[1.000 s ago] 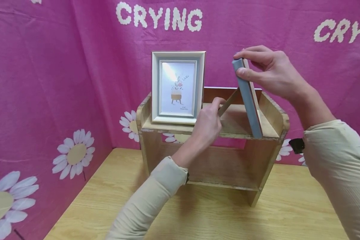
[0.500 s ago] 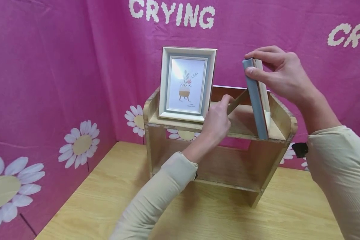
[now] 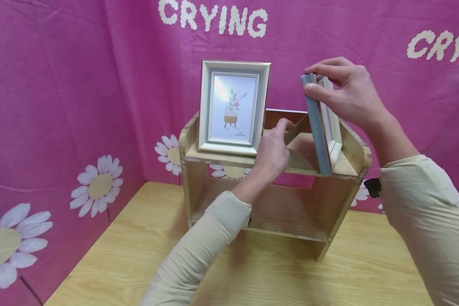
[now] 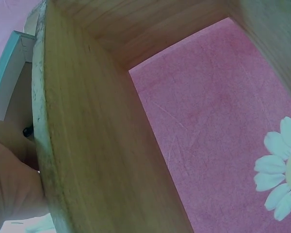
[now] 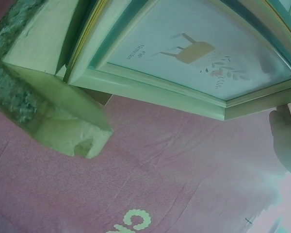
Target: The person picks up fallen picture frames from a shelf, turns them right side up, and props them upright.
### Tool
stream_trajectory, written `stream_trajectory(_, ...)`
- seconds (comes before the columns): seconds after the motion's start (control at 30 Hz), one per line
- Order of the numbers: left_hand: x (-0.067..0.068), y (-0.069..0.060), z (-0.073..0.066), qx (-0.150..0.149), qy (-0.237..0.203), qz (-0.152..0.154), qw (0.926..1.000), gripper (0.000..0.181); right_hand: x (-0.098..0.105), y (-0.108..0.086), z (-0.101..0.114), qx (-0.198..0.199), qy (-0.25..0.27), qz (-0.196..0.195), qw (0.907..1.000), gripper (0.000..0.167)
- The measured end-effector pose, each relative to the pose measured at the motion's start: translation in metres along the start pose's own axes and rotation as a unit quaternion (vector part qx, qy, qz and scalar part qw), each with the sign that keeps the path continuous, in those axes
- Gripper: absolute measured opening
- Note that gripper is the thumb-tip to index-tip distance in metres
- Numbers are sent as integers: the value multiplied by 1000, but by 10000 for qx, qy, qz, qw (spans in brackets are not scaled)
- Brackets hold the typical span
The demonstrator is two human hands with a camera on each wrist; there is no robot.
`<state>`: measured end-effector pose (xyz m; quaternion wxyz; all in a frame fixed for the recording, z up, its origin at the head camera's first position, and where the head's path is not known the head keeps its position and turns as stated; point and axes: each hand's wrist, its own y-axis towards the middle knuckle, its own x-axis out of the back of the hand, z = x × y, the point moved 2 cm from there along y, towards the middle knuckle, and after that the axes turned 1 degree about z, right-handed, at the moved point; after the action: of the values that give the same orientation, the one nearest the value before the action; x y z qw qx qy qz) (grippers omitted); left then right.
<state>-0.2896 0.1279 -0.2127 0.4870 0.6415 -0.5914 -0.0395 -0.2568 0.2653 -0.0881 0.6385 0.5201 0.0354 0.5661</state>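
On the right side of the small wooden shelf [image 3: 229,158], a picture frame [image 3: 318,127] stands nearly edge-on, leaning slightly. My right hand [image 3: 346,93] pinches its top edge between thumb and fingers. Behind it, my left hand [image 3: 271,148] holds the frame's back support leg [image 3: 298,129], which is swung out; part of the grip is hidden. The right wrist view shows the frame's front, a plant-pot picture [image 5: 199,51] inside a pale border. A matching white and grey-blue picture frame [image 3: 233,106] stands upright on the left, facing me, close to my left hand.
The shelf's lower compartment [image 3: 267,204] opens below, with raised side panels [image 3: 361,153] at both ends. It stands on a light wooden table [image 3: 137,255]. A pink cloth [image 3: 130,51] with daisies and white lettering hangs behind and at left.
The right-hand frame has turned, and more of its front side now shows. Both hands keep their hold. The left-hand frame stays in its place on the shelf; the head view shifts slightly.
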Motion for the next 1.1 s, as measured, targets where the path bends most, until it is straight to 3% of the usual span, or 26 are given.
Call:
stream_trajectory(0.47, -3, 5, -1, -114, 290, -34, 9995, 42, -8, 5, 2, -85, -393, -320, 9987, 37)
stream_trajectory(0.6, -3, -10, -4, -484, 310, -558, 9968, 38, -9, 5, 2, -69, -422, -301, 9986, 37)
stream_trajectory(0.73, -4, -32, -12, -1160, -27, -1348, 9841, 31, -11, 6, 1, -42, -402, -244, 9989, 38)
stream_trajectory(0.83, -9, -43, -23, -1473, -360, -1550, 9762, 32, -10, 6, 0, -29, -362, -252, 9990, 38)
stream_trajectory(0.93, -16, -48, -33, -1458, -537, -1460, 9770, 46, -10, 5, -1, -22, -355, -279, 9990, 38)
stream_trajectory(1.1, -28, -47, -41, -995, -340, -1273, 9863, 72, -10, 8, 0, 18, -421, -423, 9982, 37)
